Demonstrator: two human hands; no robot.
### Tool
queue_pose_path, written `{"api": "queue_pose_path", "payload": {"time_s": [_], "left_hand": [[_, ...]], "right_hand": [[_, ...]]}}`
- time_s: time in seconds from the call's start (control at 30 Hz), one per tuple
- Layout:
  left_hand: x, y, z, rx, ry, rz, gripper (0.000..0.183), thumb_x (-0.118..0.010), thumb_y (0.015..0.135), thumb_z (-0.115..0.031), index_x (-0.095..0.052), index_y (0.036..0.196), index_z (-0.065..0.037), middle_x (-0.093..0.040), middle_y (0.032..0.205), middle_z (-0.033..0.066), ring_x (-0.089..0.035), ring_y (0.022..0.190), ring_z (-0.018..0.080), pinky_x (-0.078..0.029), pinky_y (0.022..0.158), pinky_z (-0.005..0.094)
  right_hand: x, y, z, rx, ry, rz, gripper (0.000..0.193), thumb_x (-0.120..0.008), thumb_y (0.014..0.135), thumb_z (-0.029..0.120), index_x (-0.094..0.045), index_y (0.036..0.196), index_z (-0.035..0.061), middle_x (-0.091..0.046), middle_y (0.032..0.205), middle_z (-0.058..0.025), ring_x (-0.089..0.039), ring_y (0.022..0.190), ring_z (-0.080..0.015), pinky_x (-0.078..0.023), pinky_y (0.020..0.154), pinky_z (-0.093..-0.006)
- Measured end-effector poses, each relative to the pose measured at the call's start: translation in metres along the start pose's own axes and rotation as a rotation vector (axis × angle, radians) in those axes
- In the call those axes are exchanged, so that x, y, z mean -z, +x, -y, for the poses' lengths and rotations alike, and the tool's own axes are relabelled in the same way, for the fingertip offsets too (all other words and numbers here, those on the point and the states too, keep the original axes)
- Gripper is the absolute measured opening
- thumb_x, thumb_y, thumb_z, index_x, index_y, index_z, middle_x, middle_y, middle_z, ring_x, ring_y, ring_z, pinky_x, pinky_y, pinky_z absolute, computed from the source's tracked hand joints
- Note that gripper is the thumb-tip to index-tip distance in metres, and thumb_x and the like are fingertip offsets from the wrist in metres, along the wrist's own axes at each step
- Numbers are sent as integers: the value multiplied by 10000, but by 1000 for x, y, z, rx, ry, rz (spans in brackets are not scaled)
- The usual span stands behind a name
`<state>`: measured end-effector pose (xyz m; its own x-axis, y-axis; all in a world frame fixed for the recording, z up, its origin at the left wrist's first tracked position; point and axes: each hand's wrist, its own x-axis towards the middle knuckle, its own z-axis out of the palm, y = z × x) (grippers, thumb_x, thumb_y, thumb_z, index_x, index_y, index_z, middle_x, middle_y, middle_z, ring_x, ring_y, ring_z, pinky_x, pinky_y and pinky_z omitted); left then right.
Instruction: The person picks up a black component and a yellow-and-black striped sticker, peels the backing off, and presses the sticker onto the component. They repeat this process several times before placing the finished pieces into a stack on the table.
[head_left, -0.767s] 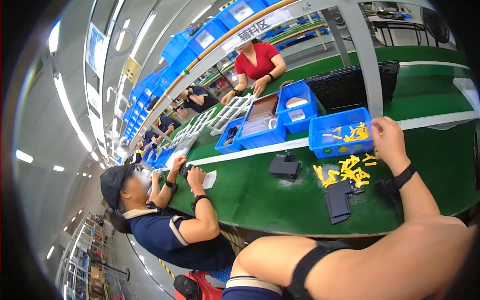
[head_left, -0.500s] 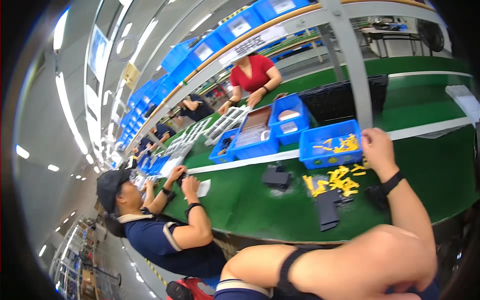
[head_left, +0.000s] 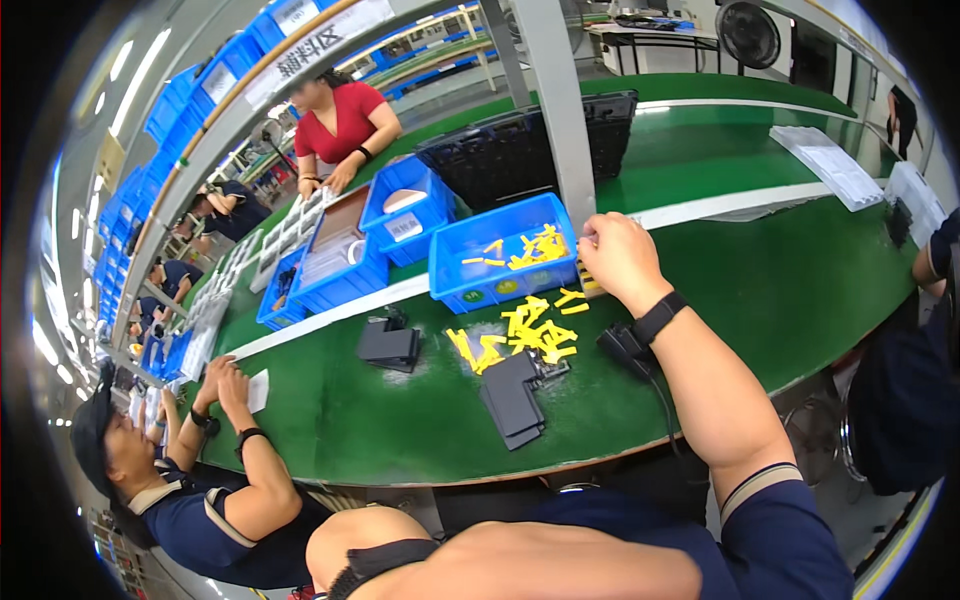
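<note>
While the R hand (head_left: 622, 255) is by the R end of the blue bin (head_left: 540, 278), fingers curled, can't tell if grip's pinching anything, step in hand looks like handling yellow pcs (head_left: 545, 245); next move prob. calls for fine fingertip control. Yellow pcs partly in bin, rest loose on tabletop (head_left: 800, 290) just in front. Neighbouring bins (head_left: 350, 290): whitish flat parts (head_left: 325, 257) in one, pale rounded pc (head_left: 405, 199) in another; L hand out of frame.

We cannot make out how the left hand (head_left: 570, 555), cut off along the bottom edge, is shaped, nor whether the right hand (head_left: 625, 258), right of centre, pinches anything; a grey post (head_left: 555, 100) at upper centre hides part of a black tray (head_left: 480, 160), and the far-right person (head_left: 905, 400) is cropped
</note>
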<state>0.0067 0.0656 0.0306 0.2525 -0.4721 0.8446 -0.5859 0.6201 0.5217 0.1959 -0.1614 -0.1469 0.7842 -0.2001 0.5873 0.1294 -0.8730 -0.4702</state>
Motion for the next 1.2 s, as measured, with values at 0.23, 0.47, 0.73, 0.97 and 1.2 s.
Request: {"api": "queue_pose_path", "payload": {"time_s": [0.23,0.47,0.73,0.97,1.2], "left_hand": [[23,-5,12,98,-52,-34,114,-658,869,-91,-622,857,16,-582,683,61,-507,510,139,-392,451,244],[37,-18,10,123,-126,26,104,-653,874,-87,-619,892,10,-594,722,50,-512,534,116,-396,475,229],[52,-25,4,170,-143,31,104,-647,880,-83,-616,932,3,-608,767,38,-518,560,89,-401,502,212],[96,-39,13,450,9,-285,115,-641,885,-78,-613,967,-4,-620,805,28,-524,584,66,-405,526,196],[150,-91,136,973,222,-467,193,-693,849,-33,-643,1035,-22,-615,841,12,-576,719,55,-469,607,192]], "right_hand": [[7,1,-6,-85,-137,197,217,-671,739,201,-683,844,11,-668,920,-189,-664,883,-351,-535,790,-438],[11,12,-16,-264,-237,543,550,-759,702,499,-723,878,-21,-707,881,-204,-688,852,-349,-548,767,-419],[4,11,-31,-228,-60,383,349,-797,727,291,-633,635,-4,-613,571,-147,-618,515,-242,-494,542,-370],[16,7,-14,-90,-353,261,238,-759,727,273,-725,735,37,-671,739,-175,-660,732,-351,-532,684,-440],[32,-4,41,-378,871,284,193,-713,853,167,-649,732,30,-632,638,-33,-600,548,-97,-460,497,-231]]}}
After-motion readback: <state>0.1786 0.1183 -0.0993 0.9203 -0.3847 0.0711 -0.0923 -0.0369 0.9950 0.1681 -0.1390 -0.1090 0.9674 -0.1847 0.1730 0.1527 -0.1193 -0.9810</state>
